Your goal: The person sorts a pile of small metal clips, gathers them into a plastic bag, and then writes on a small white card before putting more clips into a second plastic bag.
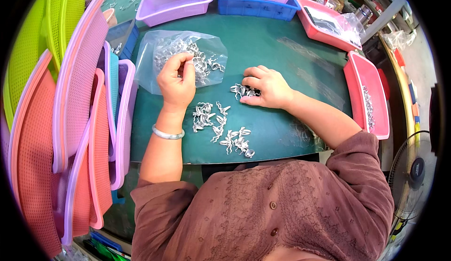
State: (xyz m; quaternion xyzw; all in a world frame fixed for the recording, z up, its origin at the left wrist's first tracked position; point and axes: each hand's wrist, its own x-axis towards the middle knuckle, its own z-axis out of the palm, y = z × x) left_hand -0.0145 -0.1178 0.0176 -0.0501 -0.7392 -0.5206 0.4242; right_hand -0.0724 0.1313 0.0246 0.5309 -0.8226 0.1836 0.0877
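Observation:
My left hand [177, 80] is raised over the near edge of a clear plastic bag [146, 66], its thumb and fingers closed in a pinch. Whatever is between those fingertips is too small to make out. Inside the bag and at its mouth lies a heap of small silver wavy metal pieces [202, 64]. My right hand [268, 87] curls its fingers round a small cluster of the same silver pieces [240, 90] on the green table. Closer to me, two loose groups of them, one pile [203, 116] and another pile [237, 141], lie apart on the tabletop.
Stacked mesh baskets [80, 82] in green, purple and coral crowd the left side. Along the back stand a purple tray [176, 5] and a blue tray [256, 8]. Pink trays line the right, one pink tray [359, 85] holding metal parts. A fan [413, 172] stands beyond.

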